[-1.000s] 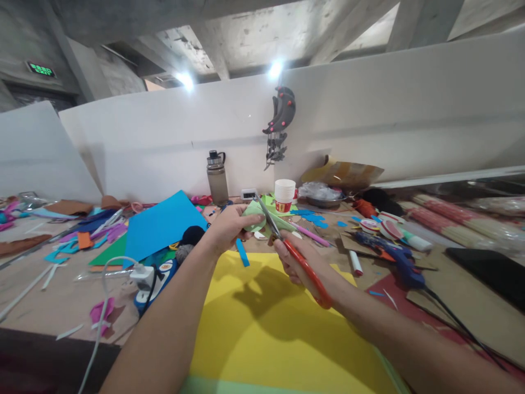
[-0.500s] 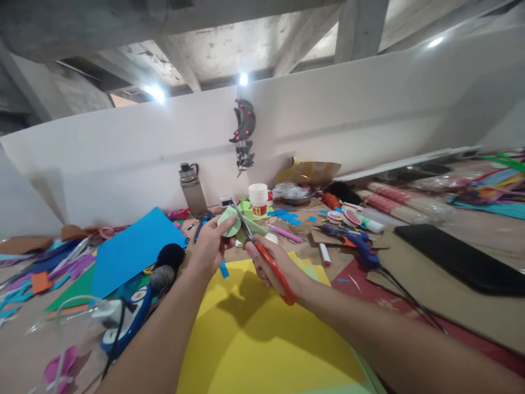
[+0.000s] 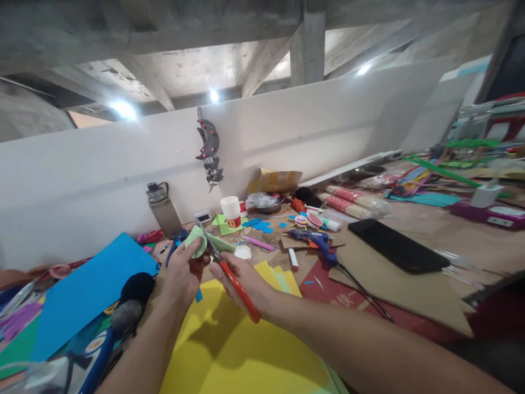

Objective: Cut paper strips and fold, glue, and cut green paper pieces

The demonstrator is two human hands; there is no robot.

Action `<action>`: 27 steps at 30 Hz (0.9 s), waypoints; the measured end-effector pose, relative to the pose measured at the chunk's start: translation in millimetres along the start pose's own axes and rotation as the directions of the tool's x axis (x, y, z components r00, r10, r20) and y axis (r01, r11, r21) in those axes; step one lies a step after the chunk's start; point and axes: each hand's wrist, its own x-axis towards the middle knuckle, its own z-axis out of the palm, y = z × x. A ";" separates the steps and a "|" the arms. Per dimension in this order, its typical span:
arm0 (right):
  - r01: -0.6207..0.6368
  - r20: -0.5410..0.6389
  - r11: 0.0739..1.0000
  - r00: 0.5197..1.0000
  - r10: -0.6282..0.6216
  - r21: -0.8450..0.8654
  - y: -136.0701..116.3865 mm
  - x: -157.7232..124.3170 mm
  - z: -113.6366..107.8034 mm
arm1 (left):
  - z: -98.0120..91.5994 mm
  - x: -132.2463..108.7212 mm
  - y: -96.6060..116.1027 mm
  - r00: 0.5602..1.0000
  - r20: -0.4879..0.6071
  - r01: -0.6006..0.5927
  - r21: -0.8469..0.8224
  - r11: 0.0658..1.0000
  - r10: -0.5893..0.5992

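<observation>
A rounded piece of light green felt or paper (image 3: 197,241) is pinched between the fingers of my left hand (image 3: 182,276). My right hand (image 3: 244,282) grips a pair of scissors (image 3: 235,290) by their red handles, with the metal blades pointing up and away along the edge of the green piece. A strip of the same green extends to the right behind the blades. Whether the blades are parted cannot be made out. Below both hands lie yellow sheets (image 3: 246,350), with my shadow across them.
A hot glue gun (image 3: 314,241) and a black phone-like slab (image 3: 396,246) lie on the right. Stacked paper cups (image 3: 231,210) and a bottle (image 3: 163,210) stand at the back. On the left are a blue sheet (image 3: 90,290) and a black pompom (image 3: 137,287).
My view has turned to the right, so everything sits further left in the picture. Both hands keep their hold on the green piece and the scissors.
</observation>
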 end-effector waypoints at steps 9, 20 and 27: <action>0.081 -0.021 0.994 0.996 -0.083 -0.075 5.7 1.5 0.7 | -0.2 0.6 -0.9 0.995 -0.044 0.088 -0.071 0.994 -0.092; 0.099 -0.021 0.993 0.995 -0.100 -0.058 10.2 2.6 1.6 | -1.3 1.9 -2.2 0.990 -0.095 0.096 -0.091 0.991 -0.105; 0.051 0.000 0.995 0.999 -0.052 -0.084 5.7 3.3 0.0 | -4.7 4.2 -4.2 0.990 -0.095 0.099 -0.084 0.991 -0.107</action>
